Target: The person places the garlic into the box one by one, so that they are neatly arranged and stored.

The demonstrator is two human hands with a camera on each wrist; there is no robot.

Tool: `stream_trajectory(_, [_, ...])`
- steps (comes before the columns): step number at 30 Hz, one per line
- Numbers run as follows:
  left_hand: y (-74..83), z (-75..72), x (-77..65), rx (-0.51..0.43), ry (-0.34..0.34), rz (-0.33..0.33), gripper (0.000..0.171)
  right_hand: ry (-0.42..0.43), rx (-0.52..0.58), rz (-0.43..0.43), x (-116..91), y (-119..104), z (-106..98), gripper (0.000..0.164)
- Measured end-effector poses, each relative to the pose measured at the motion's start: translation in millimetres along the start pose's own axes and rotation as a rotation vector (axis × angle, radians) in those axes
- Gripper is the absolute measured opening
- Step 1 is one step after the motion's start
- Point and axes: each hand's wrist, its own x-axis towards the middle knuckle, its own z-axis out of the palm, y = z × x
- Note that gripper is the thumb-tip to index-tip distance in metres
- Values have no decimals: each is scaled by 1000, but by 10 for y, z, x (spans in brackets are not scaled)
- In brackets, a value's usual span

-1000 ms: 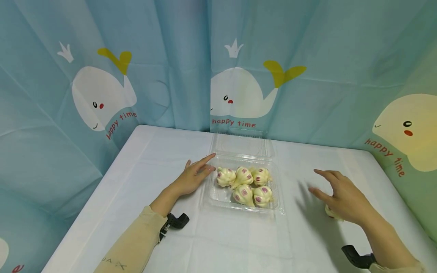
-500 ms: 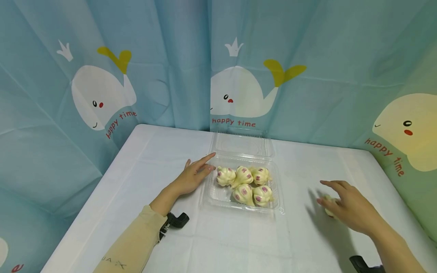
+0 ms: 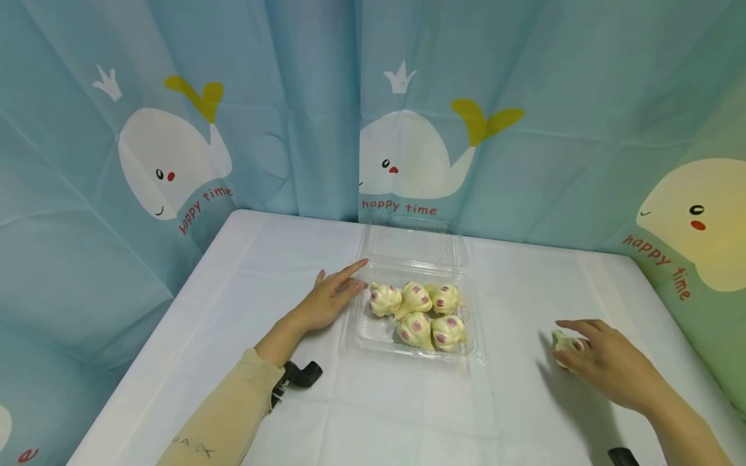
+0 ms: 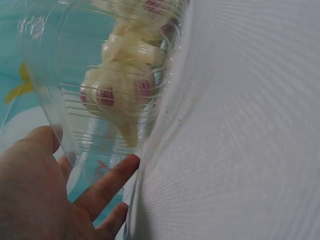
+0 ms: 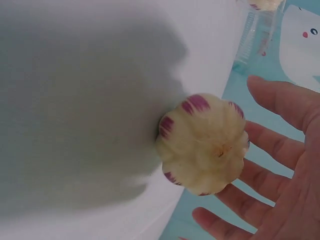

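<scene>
A clear plastic clamshell box stands on the table with its lid folded back. Several garlic bulbs, cream with purple patches, lie inside it. My left hand rests at the box's left side; in the left wrist view its fingers are spread and lightly touch the wall. At the right, one more garlic bulb sits on the table. My right hand hovers over it with fingers extended, thumb and fingertips right around the bulb but not curled on it.
A white cloth covers the table. Blue curtains printed with whales hang right behind its far edge and along both sides. A black wrist mount sits on the left forearm.
My right hand has moved down and slightly right, closer over the lone garlic bulb. The left hand and the box have stayed in place.
</scene>
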Motion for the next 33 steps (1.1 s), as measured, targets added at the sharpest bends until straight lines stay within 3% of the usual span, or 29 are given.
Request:
stream_trajectory(11, [13, -9, 0, -7, 1, 6, 54, 49, -14, 1, -58, 64, 45, 47])
stream_trajectory(20, [-1, -11, -10, -11, -8, -1, 54, 10, -25, 38, -75, 90, 44, 46])
stream_trajectory(33, [-4, -2, -9, -8, -3, 0, 54, 58, -18, 24, -73, 77, 84, 43])
